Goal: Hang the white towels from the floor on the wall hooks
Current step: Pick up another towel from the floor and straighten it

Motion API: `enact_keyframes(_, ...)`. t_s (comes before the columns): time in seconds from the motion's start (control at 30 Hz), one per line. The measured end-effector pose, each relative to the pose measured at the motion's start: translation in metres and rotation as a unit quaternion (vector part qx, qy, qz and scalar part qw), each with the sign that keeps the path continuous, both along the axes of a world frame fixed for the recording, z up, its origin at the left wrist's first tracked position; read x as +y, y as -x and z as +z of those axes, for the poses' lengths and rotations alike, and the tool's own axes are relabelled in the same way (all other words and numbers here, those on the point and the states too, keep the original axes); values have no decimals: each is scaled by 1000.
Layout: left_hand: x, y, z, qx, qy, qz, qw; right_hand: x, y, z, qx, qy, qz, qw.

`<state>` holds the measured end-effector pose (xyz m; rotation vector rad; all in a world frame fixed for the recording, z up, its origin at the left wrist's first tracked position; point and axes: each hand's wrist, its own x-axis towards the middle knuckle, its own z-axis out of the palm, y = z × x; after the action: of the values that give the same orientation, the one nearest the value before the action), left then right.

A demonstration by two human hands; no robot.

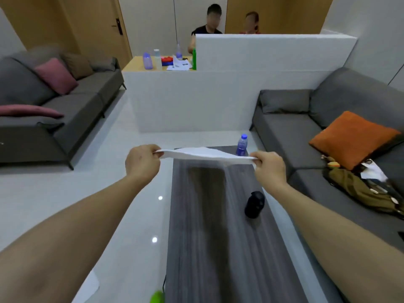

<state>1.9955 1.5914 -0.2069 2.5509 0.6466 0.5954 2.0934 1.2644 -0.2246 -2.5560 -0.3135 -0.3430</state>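
1. Head view: the left hand (pixel 143 162) and right hand (pixel 270 169) reach forward with arms stretched out, and each pinches one end of a white towel (pixel 205 154) between curled fingers and thumb.
2. The towel is pulled nearly flat between the hands, in the air above the far end of the dark wood-grain desk (pixel 207 226).
3. On the desk, a black rounded object (pixel 254 204) lies at 3 o'clock from the desk's middle, and a clear bottle with a blue cap (pixel 242 145) stands at 12 o'clock, just behind the towel's right end.
4. A grey sofa with pink cushions (pixel 54 75) sits at 10 o'clock; another grey sofa with an orange cushion (pixel 352 138) sits at 2 o'clock.
5. Two people sit behind a white partition (pixel 273 51) at 12 o'clock.
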Motion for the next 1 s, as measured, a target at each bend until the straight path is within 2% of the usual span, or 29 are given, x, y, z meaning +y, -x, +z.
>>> enact_keyframes(0.2, -48, 92, -91, 100, -13, -33, 994, -48, 84, -96, 126, 16, -22, 992)
enact_keyframes(0.37, -64, 165, -157, 220, -11, -61, 974, -73, 169, -160, 201, 36, -28, 978)
enact_keyframes(0.5, -72, 222, -201, 337, 14, -111, 935, -90, 244, -195, 266, 57, -49, 961)
enact_keyframes(0.67, -83, 300, -249, 452, 38, -198, 869, -109, 335, -229, 336, 91, -63, 935)
enact_keyframes(0.73, -87, 320, -261, 478, 35, -219, 850, -116, 359, -238, 358, 111, -72, 924)
enact_keyframes(0.8, -92, 330, -266, 483, 38, -221, 846, -122, 374, -243, 375, 116, -78, 916)
enact_keyframes(1.0, -101, 306, -273, 445, 54, -178, 876, -126, 354, -252, 382, 108, -88, 913)
